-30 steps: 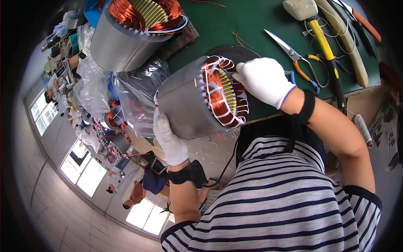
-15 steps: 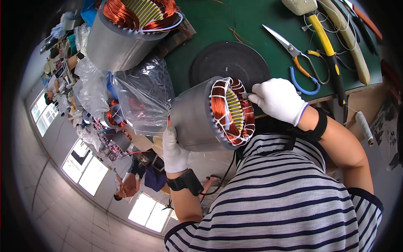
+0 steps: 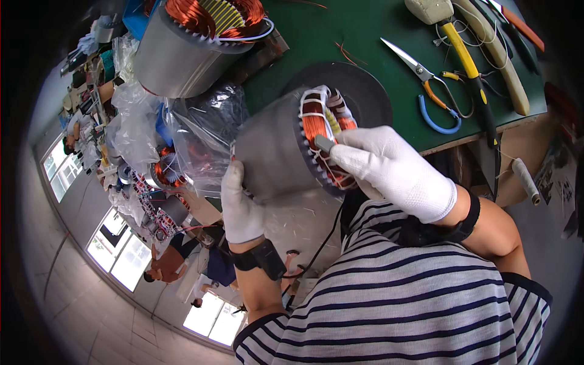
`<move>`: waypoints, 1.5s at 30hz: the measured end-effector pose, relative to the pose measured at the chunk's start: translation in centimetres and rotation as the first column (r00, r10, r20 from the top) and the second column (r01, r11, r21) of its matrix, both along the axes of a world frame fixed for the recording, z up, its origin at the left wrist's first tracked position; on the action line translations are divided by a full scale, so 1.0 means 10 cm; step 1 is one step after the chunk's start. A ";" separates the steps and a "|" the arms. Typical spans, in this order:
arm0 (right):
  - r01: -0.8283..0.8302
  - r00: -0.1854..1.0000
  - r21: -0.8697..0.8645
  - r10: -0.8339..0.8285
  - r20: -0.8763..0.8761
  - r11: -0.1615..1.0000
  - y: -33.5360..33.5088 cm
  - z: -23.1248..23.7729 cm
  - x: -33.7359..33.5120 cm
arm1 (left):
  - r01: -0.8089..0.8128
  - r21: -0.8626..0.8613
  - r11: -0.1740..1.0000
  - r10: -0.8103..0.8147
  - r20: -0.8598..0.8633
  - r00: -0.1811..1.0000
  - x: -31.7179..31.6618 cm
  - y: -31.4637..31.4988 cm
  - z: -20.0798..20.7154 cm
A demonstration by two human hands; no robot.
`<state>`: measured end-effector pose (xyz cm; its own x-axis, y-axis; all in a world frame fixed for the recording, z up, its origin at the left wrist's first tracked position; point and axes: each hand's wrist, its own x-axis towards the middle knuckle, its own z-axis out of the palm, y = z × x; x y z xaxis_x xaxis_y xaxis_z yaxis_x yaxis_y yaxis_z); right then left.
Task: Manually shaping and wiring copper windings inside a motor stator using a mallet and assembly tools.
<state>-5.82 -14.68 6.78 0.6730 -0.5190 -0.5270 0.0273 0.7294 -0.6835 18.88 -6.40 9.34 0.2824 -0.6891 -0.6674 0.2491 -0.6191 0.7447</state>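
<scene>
My left hand, in a white glove, supports a grey cylindrical motor stator at its far-left end, the fingers partly hidden behind it. The stator lies tilted over the table's front edge, its wound end facing right. White cord laces the copper winding there, and yellow slot liners show inside the bore. Pinched in my gloved right hand is a small flat grey tool, held across the front of the laced winding. That hand covers the lower right part of the coil.
Behind the stator lies a round black disc on the green table. Scissors, a yellow-handled mallet and a wooden stick lie right. Another stator stands back left beside clear plastic bags. People are in the background.
My right hand has moved left and down, bringing the grey tool from the winding's right rim across its front. The stator's wound end has shifted up a little; my left hand still supports it.
</scene>
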 end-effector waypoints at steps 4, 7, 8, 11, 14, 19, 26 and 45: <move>0.017 0.993 -0.311 -0.052 -0.102 0.950 -0.04 -0.10 0.11 | -0.169 -0.087 0.982 0.164 -0.066 0.984 0.05 -0.02 -0.22; 0.029 0.986 -0.403 -0.093 -0.139 0.915 -0.01 -0.16 0.10 | -0.097 -0.265 0.959 0.080 -0.075 0.994 0.05 0.07 -0.33; 0.032 0.986 -0.405 -0.095 -0.138 0.914 -0.01 -0.21 0.06 | -0.095 -0.267 0.959 0.078 -0.075 0.994 0.02 0.09 -0.36; 0.001 0.999 -0.455 -0.024 -0.045 0.890 0.14 -0.28 -0.15 | -0.103 -0.228 0.968 0.080 -0.109 0.991 0.07 0.24 -0.42; 0.033 0.988 -0.508 -0.106 -0.116 0.860 0.25 -0.41 -0.37 | -0.070 -0.158 0.985 0.045 -0.156 0.987 0.03 0.21 -0.25; -0.305 0.823 -0.480 -0.026 -0.568 0.823 0.24 -0.65 -0.52 | -0.153 -0.006 0.988 0.149 -0.191 0.970 -0.13 0.00 -0.09; -0.433 0.788 -0.497 0.048 -0.614 0.752 0.28 -0.89 -0.50 | -0.071 0.013 0.997 0.070 0.071 0.995 -0.13 0.47 -0.25; -0.001 0.997 -0.013 0.000 -0.081 1.000 -0.19 -0.08 0.01 | -0.283 0.081 0.956 0.292 -0.141 0.946 -0.26 -0.20 0.02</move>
